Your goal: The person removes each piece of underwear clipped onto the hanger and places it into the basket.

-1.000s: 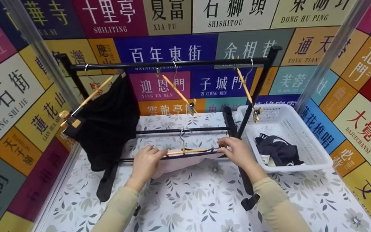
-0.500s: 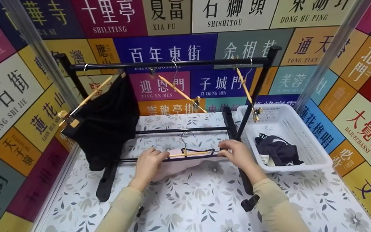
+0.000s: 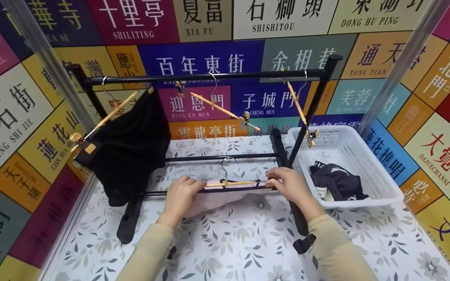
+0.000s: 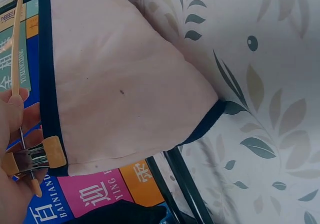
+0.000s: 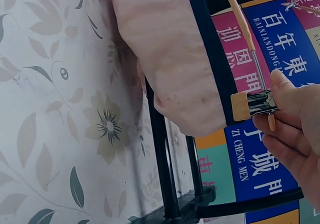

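Observation:
Both hands hold a wooden clip hanger (image 3: 244,183) level in front of the rack, its metal hook upward. The left hand (image 3: 180,197) grips its left end beside a clip (image 4: 52,152). At the other end, the right hand (image 3: 290,186) pinches a metal clip (image 5: 241,106) between thumb and fingers. A pale pink garment (image 4: 125,78) with a navy waistband (image 4: 47,68) hangs from these clips, spread between the hands. Its lower part droops close over the table in the head view.
A black rack (image 3: 244,75) carries a black garment (image 3: 131,150) on a hanger at left and two bare clip hangers, one in the middle (image 3: 217,107), one at right (image 3: 299,106). A white basket (image 3: 383,183) holds dark clothing (image 3: 336,181). Patterned walls enclose the flowered table.
The left hand and held hanger have shifted slightly right; the hanger's tilt has varied. The bare middle hanger on the rack has turned, its near end swinging right. The right hand stays nearly in place.

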The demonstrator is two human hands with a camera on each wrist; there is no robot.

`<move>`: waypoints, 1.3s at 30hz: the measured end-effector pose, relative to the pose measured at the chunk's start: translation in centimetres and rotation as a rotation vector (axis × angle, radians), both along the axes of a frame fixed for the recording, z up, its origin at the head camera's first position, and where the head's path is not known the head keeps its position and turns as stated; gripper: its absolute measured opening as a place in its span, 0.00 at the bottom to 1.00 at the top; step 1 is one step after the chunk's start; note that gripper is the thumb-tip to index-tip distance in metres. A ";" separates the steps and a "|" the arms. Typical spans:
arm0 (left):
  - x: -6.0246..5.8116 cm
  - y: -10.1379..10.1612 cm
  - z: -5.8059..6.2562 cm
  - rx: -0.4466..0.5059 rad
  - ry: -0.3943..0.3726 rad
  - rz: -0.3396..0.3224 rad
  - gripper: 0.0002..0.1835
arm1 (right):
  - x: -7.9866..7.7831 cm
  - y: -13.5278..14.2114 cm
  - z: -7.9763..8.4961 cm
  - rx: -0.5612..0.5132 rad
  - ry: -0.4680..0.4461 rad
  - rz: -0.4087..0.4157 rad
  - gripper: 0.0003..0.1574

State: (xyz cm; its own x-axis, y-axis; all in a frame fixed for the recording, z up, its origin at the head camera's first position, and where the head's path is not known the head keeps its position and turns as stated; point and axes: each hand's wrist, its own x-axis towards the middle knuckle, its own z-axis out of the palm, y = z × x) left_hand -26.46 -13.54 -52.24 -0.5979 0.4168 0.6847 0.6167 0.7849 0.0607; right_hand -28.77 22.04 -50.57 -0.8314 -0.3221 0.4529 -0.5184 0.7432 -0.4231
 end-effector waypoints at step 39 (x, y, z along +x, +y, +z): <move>-0.4 1.3 0.2 0.036 0.027 -0.045 0.22 | 0.6 1.1 0.2 0.031 0.023 -0.038 0.14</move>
